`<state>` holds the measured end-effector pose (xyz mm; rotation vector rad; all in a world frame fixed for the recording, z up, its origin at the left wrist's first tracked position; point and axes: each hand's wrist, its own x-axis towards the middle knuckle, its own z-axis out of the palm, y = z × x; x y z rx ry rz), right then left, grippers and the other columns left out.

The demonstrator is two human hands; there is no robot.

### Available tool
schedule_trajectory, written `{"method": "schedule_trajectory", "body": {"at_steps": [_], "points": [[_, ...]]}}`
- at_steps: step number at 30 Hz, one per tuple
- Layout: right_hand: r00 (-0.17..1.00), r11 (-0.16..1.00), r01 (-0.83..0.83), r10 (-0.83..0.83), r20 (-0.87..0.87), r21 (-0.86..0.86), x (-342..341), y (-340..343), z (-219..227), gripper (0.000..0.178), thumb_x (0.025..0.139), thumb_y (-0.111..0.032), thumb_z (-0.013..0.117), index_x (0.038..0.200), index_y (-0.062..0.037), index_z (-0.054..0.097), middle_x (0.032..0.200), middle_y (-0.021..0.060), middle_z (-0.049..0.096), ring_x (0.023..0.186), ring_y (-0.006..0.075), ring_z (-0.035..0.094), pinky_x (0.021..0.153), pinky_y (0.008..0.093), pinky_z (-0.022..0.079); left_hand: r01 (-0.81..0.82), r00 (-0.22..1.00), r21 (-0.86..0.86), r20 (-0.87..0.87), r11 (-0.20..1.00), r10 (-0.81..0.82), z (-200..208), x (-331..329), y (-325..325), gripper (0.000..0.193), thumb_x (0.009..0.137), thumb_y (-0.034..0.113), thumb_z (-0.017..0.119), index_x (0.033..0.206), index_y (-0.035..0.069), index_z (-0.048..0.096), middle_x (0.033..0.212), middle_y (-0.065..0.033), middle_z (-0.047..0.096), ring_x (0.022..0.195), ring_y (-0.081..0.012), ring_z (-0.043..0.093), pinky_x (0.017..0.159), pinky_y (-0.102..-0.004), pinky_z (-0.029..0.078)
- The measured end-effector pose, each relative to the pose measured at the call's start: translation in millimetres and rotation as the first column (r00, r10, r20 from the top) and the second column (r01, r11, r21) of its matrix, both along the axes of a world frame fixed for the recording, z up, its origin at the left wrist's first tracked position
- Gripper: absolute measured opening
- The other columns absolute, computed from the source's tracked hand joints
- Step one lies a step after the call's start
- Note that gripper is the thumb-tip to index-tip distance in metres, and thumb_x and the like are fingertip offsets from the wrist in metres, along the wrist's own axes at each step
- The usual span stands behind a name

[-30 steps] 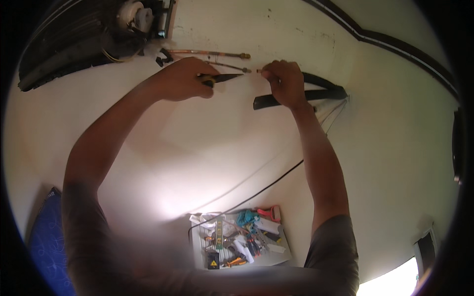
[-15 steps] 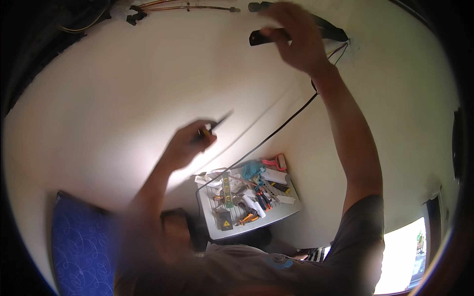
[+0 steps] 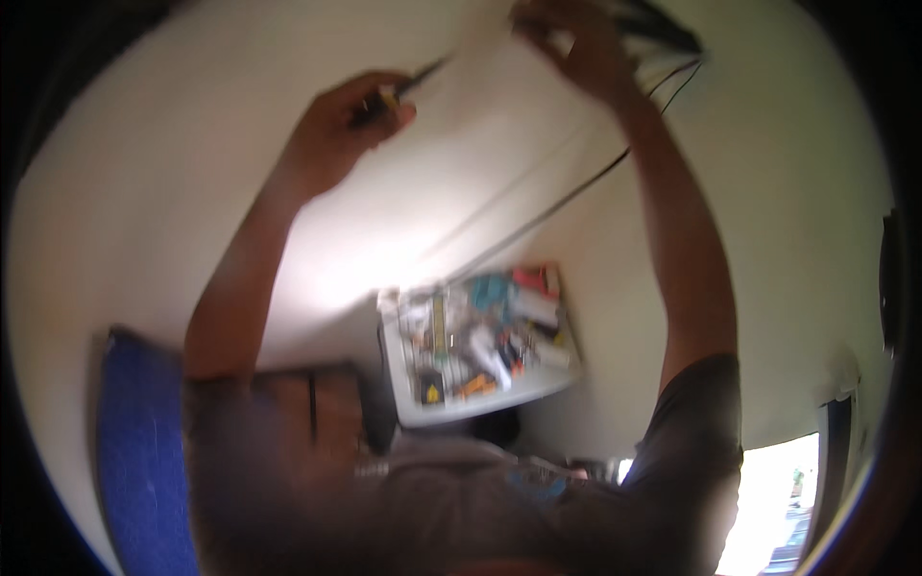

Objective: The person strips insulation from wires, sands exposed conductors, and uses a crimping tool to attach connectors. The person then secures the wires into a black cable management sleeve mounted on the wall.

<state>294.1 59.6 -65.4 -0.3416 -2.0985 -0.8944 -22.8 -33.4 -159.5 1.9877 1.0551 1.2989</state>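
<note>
**Screwdriver raised to the wall, right hand up at the dark fitting**

The screwdriver [image 3: 399, 91] sits in the left hand [image 3: 341, 130], whose fingers are curled shut around its handle; the thin shaft points up and to the right, its tip lying just off the pale wall [image 3: 192, 221] near the top of the view. Half a second ago this hand was lower, toward the middle of the wall; now it is higher and closer to the right hand.

The right hand [image 3: 576, 48] is raised at the top edge, its fingers bent against a dark fitting [image 3: 663, 29] fixed to the wall. Motion blur hides whether they pinch anything, so I cannot tell their grip. It keeps roughly the same place at the fitting as before.

From the fitting, thin black cables [image 3: 576, 187] run down and to the left across the wall toward a white tray [image 3: 480, 408]. The tray lies below the arms, full of small colourful tools and parts, and appears larger and more central than earlier. A blue panel [image 3: 139, 451] stands at the lower left, and a bright window [image 3: 778, 509] shows at the lower right.
</note>
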Motion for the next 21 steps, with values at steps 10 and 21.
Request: {"method": "schedule_trajectory", "body": {"at_steps": [10, 21], "points": [[0.924, 0.608, -0.160, -0.186, -0.335, -0.778, 18.9, -110.1, -330.3, 0.020, 0.094, 0.006, 0.077, 0.111, -0.0030, 0.077, 0.109, 0.0125, 0.077, 0.102, 0.0255, 0.075, 0.087, 0.0362, 0.059, -0.107, 0.846, -0.728, 0.291, 0.677, 0.447, -390.5, -46.2, -145.9, 0.013, 0.104, 0.019, 0.074, 0.107, 0.011, 0.064, 0.078, 0.0039, 0.059, 0.062, -0.0061, 0.053, 0.055, -0.0246, 0.039], [0.931, -0.137, 0.107, -0.334, 0.147, -0.985, -89.8, -218.0, -636.9, 0.028, 0.100, -0.029, 0.073, 0.121, -0.0104, 0.076, 0.114, 0.0143, 0.076, 0.106, 0.0328, 0.074, 0.093, 0.0469, 0.059, -0.215, 0.732, -0.924, 0.062, 0.316, 0.679, -534.4, -40.7, -300.3, 0.017, 0.096, 0.007, 0.072, 0.109, 0.009, 0.061, 0.083, 0.0009, 0.062, 0.066, -0.0085, 0.058, 0.057, -0.0254, 0.045]]}}
